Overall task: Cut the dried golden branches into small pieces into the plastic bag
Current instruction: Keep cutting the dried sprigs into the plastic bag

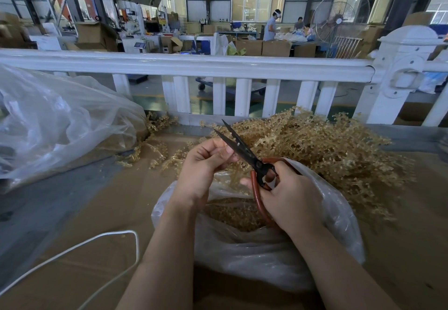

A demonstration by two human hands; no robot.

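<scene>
My right hand [288, 195] grips the red handles of black scissors [244, 154], whose blades stand apart and point up and left. My left hand [206, 164] pinches a thin golden branch [230, 178] that hangs down over the open plastic bag [261, 254]. The bag sits on the cardboard in front of me and holds several small golden cut pieces [232, 212]. A big pile of dried golden branches [327, 147] lies behind the bag, to the right.
A large clear plastic bag [55, 120] lies at the left. Loose golden sprigs [148, 154] are scattered between it and my hands. A white cord [80, 249] loops over the cardboard [101, 212] at the lower left. A white railing [218, 67] borders the far edge.
</scene>
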